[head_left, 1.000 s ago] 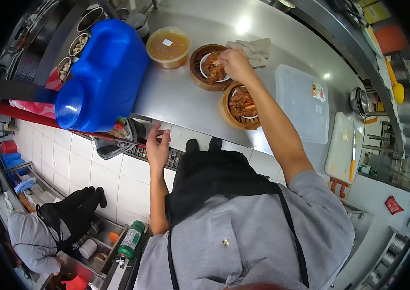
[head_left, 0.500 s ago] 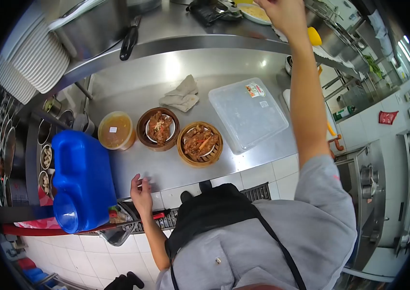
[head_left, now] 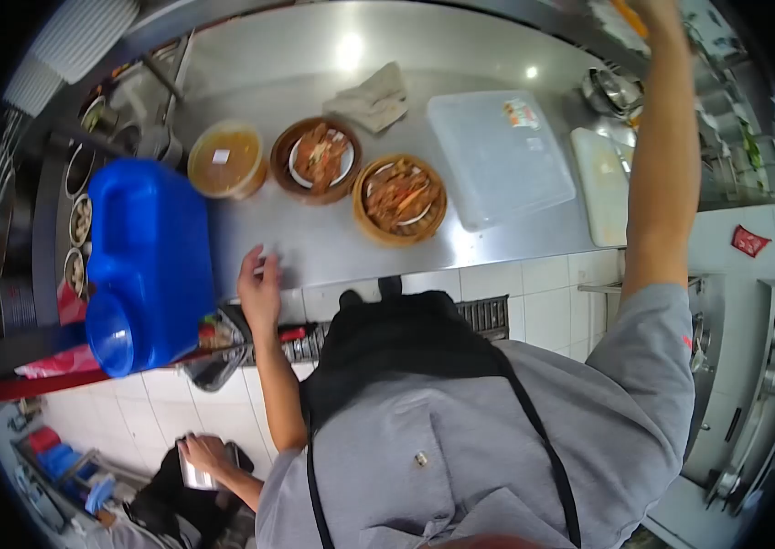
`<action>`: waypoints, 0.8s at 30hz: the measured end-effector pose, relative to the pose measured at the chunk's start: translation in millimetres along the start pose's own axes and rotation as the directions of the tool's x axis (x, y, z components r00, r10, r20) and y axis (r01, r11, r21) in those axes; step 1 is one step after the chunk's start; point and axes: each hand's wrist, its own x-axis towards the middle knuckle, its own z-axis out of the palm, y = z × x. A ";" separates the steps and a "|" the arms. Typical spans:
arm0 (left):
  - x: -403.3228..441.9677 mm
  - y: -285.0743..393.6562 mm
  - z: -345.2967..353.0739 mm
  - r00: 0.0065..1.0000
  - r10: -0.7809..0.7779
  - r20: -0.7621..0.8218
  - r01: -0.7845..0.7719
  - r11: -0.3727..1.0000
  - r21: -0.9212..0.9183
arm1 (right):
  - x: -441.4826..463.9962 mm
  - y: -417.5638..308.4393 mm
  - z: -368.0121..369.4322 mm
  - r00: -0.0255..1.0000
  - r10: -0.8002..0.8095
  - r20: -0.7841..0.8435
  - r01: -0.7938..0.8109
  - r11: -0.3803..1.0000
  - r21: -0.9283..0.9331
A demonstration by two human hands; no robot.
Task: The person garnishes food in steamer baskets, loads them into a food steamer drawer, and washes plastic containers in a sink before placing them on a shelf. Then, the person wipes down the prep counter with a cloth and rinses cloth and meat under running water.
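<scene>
My left hand (head_left: 259, 285) hangs at the front edge of the steel counter, fingers apart and holding nothing. My right hand (head_left: 657, 11) is raised at the top right edge beside an orange-yellow object (head_left: 630, 16); its fingers are mostly out of frame. Two round steamer baskets sit side by side on the counter: a darker one (head_left: 280, 176) and a lighter one (head_left: 364, 222). Each holds a white dish of reddish-brown food. To their left stands a tub of orange-brown liquid (head_left: 223, 163). Behind the baskets lies a crumpled cloth (head_left: 371, 98).
A clear lidded container (head_left: 497, 160) lies right of the baskets, then a white cutting board (head_left: 599, 188) and metal bowls (head_left: 610, 93). A big blue jug (head_left: 151, 256) stands at the left. At the lower left, another person's hand (head_left: 204, 450) holds something.
My right hand has left the darker basket and gone up to the far right. The view has shifted. My left hand remains near the counter's front edge.
</scene>
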 end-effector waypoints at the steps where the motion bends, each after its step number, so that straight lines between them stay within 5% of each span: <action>1: 3.1 14.5 2.6 1.000 -0.008 0.008 0.007 0.999 0.038 | 8.4 19.7 -1.9 0.992 -0.051 -0.117 0.059 0.996 0.062; 3: 12.3 20.2 7.9 1.000 -0.010 0.025 0.009 0.999 0.048 | -40.2 -9.1 2.1 0.985 -0.002 -0.173 0.060 0.943 0.328; 4: 18.4 22.1 12.0 0.998 0.013 0.054 -0.015 0.999 0.045 | -57.2 -4.5 6.8 0.990 0.000 -0.144 0.040 0.961 0.273; 6: 34.0 26.7 24.3 0.997 0.026 0.077 -0.030 0.998 0.055 | -118.2 2.2 34.8 0.994 0.086 0.066 -0.098 0.971 0.217; 7: 42.6 28.5 31.4 0.994 0.053 0.094 -0.059 0.997 0.059 | -148.4 17.8 68.0 0.973 -0.005 0.231 -0.084 0.925 0.371; 8: 52.0 29.7 37.7 0.994 0.048 0.099 -0.054 0.997 0.061 | -178.8 15.7 96.7 0.923 0.027 0.384 -0.138 0.955 0.263; 9: 62.0 30.9 43.4 0.994 0.044 0.101 -0.052 0.995 0.081 | -212.1 34.6 140.9 0.894 0.063 0.443 -0.285 0.843 0.456; 10: 71.9 32.8 48.0 0.994 0.042 0.101 -0.053 0.993 0.103 | -238.7 53.2 172.4 0.850 -0.024 0.526 -0.222 0.889 0.400; 12: 85.7 39.7 55.5 0.996 0.035 0.080 -0.045 0.991 0.122 | -272.2 59.2 207.9 0.841 0.031 0.541 -0.124 0.983 0.137; 16: 115.9 34.7 66.3 0.996 0.084 0.040 -0.092 0.962 0.256 | -266.3 51.0 197.5 0.894 0.012 0.447 -0.030 0.999 0.032; 19: 131.7 30.6 68.9 0.993 0.118 0.026 -0.121 0.951 0.285 | -267.0 57.7 194.8 0.820 0.006 0.572 -0.132 0.975 0.180; 23: 139.1 40.7 66.8 0.995 -0.002 0.103 -0.034 0.935 0.353 | -276.9 71.1 174.8 0.871 0.110 0.478 -0.222 0.958 0.184; 24: 139.9 43.8 66.0 0.988 -0.067 0.140 0.014 0.938 0.347 | -284.8 75.3 168.3 0.836 0.246 0.491 -0.290 0.957 0.014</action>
